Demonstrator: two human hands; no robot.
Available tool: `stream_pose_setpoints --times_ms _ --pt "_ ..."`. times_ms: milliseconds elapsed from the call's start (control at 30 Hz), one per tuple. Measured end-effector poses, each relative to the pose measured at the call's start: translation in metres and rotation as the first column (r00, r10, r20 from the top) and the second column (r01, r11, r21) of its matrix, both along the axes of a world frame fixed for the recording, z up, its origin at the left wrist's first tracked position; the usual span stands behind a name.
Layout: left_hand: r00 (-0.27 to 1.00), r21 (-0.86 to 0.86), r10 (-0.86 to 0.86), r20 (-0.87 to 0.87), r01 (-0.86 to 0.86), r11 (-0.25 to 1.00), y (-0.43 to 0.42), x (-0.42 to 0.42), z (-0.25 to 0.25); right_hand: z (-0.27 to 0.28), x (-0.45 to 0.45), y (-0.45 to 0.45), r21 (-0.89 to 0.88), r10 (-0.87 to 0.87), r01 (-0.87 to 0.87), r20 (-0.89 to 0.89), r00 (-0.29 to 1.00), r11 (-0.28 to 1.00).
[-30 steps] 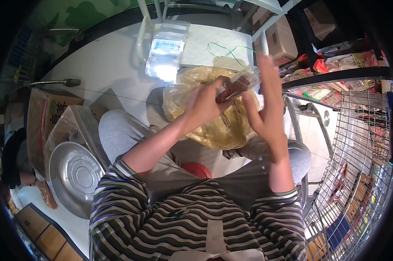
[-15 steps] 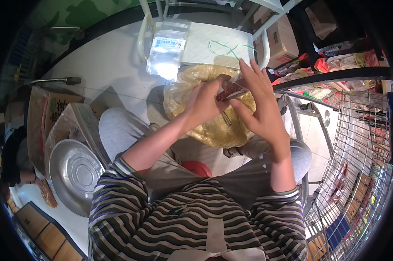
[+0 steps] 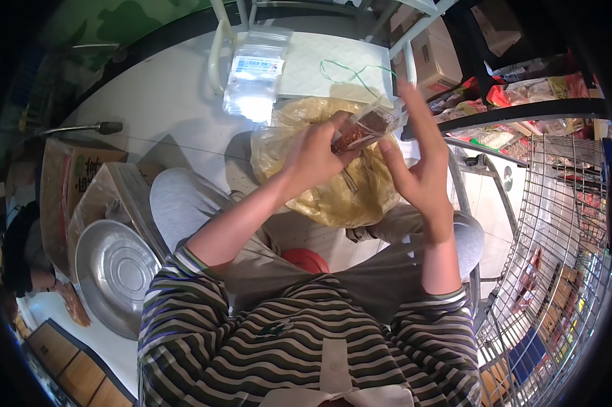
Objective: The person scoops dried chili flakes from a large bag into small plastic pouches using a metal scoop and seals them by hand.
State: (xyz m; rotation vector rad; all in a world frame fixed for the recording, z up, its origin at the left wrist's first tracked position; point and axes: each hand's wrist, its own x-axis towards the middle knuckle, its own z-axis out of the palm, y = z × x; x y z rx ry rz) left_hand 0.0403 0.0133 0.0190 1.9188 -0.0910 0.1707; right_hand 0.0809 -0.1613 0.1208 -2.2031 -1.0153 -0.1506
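A small clear plastic bag [image 3: 361,131] with reddish-brown, flaky contents is pinched in my left hand [image 3: 312,154]. My right hand [image 3: 421,163] is just right of it, fingers spread and partly blurred; the thumb is close to the bag, and I cannot tell whether it touches. Below both hands sits a large yellow plastic bag [image 3: 326,203], its contents mostly hidden. A thin metal handle [image 3: 350,181] sticks out of it. Beyond, a stack of clear printed bags [image 3: 253,78] and a loop of green string [image 3: 350,73] lie on a white surface [image 3: 306,57].
On the left stand cardboard boxes [image 3: 68,197] and a metal basin [image 3: 116,275]; another person's hand [image 3: 43,279] is at the far left. A wire cart [image 3: 543,258] flanks my right side. A red round object [image 3: 306,260] is between my feet. Packaged goods [image 3: 536,91] fill the upper right.
My right hand has moved slightly right, away from the small bag, uncovering more of it. My left hand still grips the bag, which is now turned more toward the right.
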Motion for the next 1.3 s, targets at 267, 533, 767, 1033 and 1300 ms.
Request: stream_pose_setpoints --times_ms 267,533,767,1033,1300 --pt "0.999 -0.008 -0.015 -0.033 0.014 1.000 0.003 -0.002 0.005 0.006 -0.001 0.007 0.006 -0.022 0.021 0.131 0.991 1.000" --pt "0.998 0.024 -0.053 -0.039 0.054 0.998 0.006 -0.002 0.003 0.009 -0.001 0.005 0.069 -0.053 0.037 0.238 0.970 0.997" --pt "0.999 -0.056 -0.024 -0.040 0.022 0.998 0.008 -0.001 0.001 0.012 0.004 0.008 0.251 -0.121 0.064 0.216 0.969 0.966" --pt "0.988 -0.060 -0.079 -0.132 0.072 0.996 0.013 -0.002 0.013 0.012 0.004 0.004 0.302 -0.055 0.001 0.169 0.984 0.953" --pt "0.999 -0.028 0.047 0.003 -0.047 0.999 0.012 -0.001 0.016 0.014 -0.001 0.002 0.199 -0.116 0.077 0.194 0.974 0.977"
